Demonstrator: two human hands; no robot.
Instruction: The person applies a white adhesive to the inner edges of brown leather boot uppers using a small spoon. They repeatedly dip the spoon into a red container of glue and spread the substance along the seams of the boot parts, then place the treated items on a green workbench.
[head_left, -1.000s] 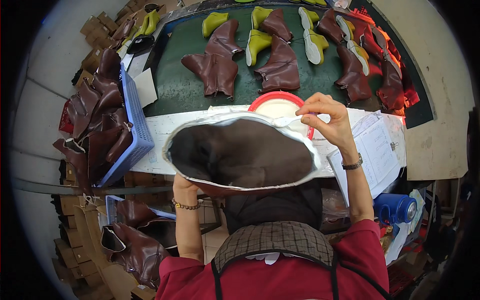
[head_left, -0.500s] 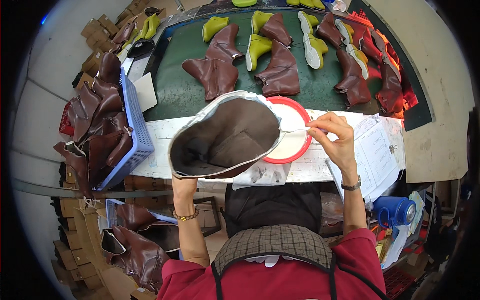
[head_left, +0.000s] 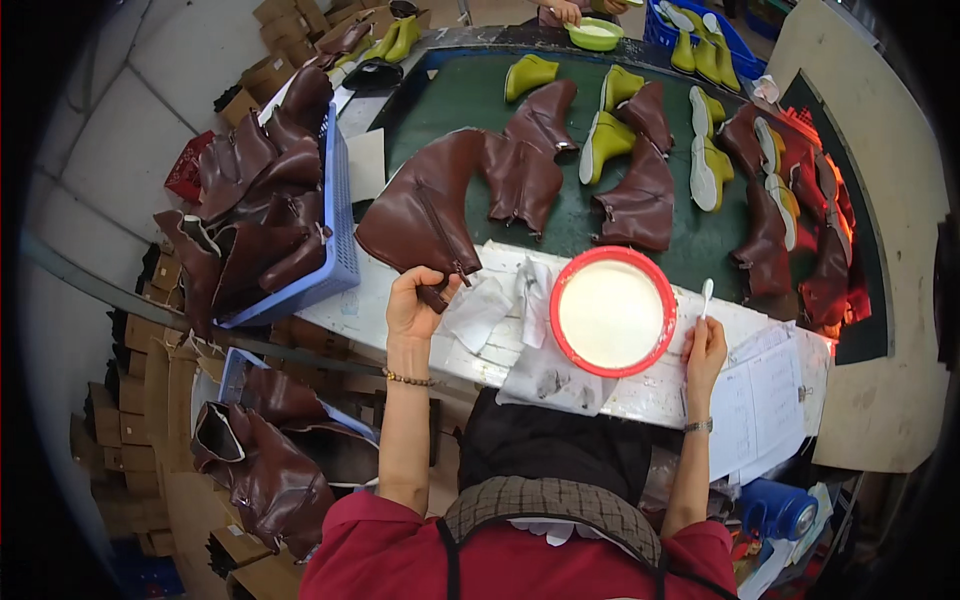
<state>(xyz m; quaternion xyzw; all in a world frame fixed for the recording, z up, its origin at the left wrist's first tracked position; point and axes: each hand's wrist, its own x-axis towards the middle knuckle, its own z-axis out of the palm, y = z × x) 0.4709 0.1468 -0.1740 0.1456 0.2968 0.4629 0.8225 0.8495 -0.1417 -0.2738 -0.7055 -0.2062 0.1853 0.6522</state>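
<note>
My left hand (head_left: pixel 415 300) is closed on the edge of a brown leather boot upper (head_left: pixel 425 205), near the lower end of its zip. The boot lies on its side across the near edge of the green belt, zip facing up. My right hand (head_left: pixel 705 352) grips a small white brush (head_left: pixel 708 296) with its head pointing up, apart from the boot. Between my hands a red-rimmed bowl (head_left: pixel 668 318) of thick white liquid stands on the white table (head_left: pixel 470 362). Stained white cloths (head_left: pixel 478 316) lie left of the bowl.
Brown uppers and lime-green shoe forms (head_left: pixel 607 146) line the green belt (head_left: pixel 400 125), which runs toward a glowing red heater (head_left: pixel 845 235). Blue baskets (head_left: pixel 342 200) of boots stand left. Papers (head_left: pixel 755 410) and a blue flask (head_left: pixel 778 512) are right. Another person's hand (head_left: pixel 562 12) is at the far side.
The boot has moved from over the table beside the bowl to the belt's edge, turning its opening away. My right hand has drawn the brush off its rim, to the bowl's right.
</note>
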